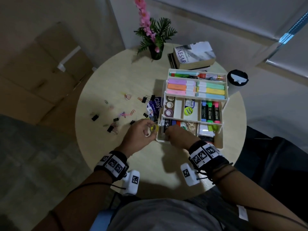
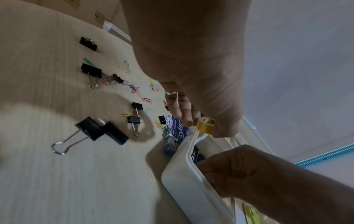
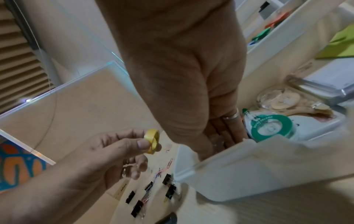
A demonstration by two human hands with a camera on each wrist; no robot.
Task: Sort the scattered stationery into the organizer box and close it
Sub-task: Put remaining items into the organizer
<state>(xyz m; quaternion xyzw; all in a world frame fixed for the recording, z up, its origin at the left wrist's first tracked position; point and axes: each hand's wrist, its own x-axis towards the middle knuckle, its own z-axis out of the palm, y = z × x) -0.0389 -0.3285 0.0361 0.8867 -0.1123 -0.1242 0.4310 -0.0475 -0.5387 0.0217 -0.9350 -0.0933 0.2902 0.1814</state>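
Currently my left hand [image 1: 139,131] pinches a small yellow tape roll [image 1: 154,128] just beside the open organizer box [image 1: 222,142]. My right hand [image 1: 179,135] reaches into its bottom tray, fingers hidden. Next, I judge, the roll needs placing with the other tapes.

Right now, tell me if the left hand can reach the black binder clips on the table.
Probably not yet: the left hand pinches a small yellow tape roll. The clips lie unobstructed nearby.
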